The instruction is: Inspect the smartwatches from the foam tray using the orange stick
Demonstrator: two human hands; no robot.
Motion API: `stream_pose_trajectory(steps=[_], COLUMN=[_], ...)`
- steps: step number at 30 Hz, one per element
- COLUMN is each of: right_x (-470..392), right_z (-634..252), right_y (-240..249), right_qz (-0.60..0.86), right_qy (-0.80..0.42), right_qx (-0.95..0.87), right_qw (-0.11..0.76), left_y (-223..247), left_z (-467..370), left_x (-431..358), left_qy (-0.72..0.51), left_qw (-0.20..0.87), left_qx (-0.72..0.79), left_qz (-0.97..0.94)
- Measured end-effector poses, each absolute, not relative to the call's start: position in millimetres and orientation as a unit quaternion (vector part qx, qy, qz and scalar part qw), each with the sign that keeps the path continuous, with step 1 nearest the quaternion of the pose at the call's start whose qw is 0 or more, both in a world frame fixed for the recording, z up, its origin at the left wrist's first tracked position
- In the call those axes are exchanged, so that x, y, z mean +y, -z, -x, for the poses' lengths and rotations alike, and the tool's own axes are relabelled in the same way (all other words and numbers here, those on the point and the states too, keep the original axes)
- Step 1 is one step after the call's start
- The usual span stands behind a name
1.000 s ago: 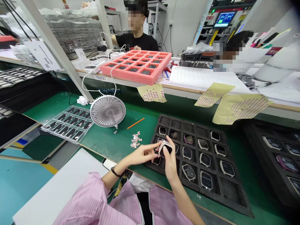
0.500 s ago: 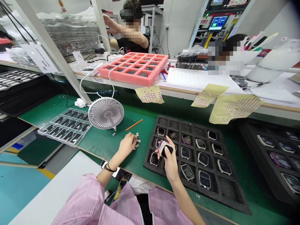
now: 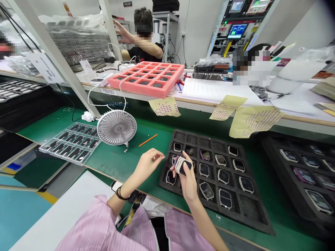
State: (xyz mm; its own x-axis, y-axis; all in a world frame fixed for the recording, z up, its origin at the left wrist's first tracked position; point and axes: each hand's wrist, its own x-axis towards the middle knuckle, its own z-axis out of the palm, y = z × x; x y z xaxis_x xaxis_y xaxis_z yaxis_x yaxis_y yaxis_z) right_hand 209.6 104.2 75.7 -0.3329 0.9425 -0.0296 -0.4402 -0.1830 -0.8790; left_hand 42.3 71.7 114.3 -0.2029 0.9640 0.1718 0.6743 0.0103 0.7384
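Observation:
My right hand (image 3: 188, 181) is closed around what looks like a small stack of smartwatch cases (image 3: 181, 165), pale and purple at the edges, with a dark screen facing up under the thumb. It hovers over the left part of a black foam tray (image 3: 258, 205) whose pockets hold several watch cases (image 3: 225, 198). To the left, my left hand (image 3: 149, 163) is raised over the green mat, thumb and forefinger pinched together and pointing at the watch cases. Whatever sits between those fingertips is too small to make out.
A round grey fan (image 3: 117, 127), an orange stick (image 3: 148, 140) and a clear tray of dark parts (image 3: 70, 143) are on the green bench. Another foam tray (image 3: 295, 198) stands at right. Above, a shelf carries a pink foam tray (image 3: 167, 89). A co-worker (image 3: 146, 47) sits beyond.
My left hand has lifted from the small white pieces on the mat and moved right, towards the watch cases. The right hand keeps its hold. The view has shifted slightly.

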Motion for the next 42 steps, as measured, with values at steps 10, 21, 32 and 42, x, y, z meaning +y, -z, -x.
stream_pose_trajectory(steps=[10,21,32,42], right_x=[101.4,94.4,101.8,116.6], right_z=[-206.6,-200.7,-203.0,-215.4], right_y=[-68.7,-73.5,-70.2,-71.2], right_qz=[0.342,0.351,0.361,0.391], right_qy=[-0.643,-0.609,-0.578,-0.546], right_qx=[-0.466,-0.461,-0.468,-0.511], right_qw=[0.502,0.542,0.562,0.537], left_y=[-123.7,-110.7,-91.8,-79.7], left_z=[-88.5,-112.7,-119.3,-112.0], left_x=[78.8,71.4,61.4,71.9], left_qy=[-0.610,-0.646,-0.599,-0.568], left_qw=[0.419,0.249,0.308,0.425], left_qx=[0.540,0.550,0.509,0.478], left_qz=[-0.400,-0.466,-0.537,-0.519])
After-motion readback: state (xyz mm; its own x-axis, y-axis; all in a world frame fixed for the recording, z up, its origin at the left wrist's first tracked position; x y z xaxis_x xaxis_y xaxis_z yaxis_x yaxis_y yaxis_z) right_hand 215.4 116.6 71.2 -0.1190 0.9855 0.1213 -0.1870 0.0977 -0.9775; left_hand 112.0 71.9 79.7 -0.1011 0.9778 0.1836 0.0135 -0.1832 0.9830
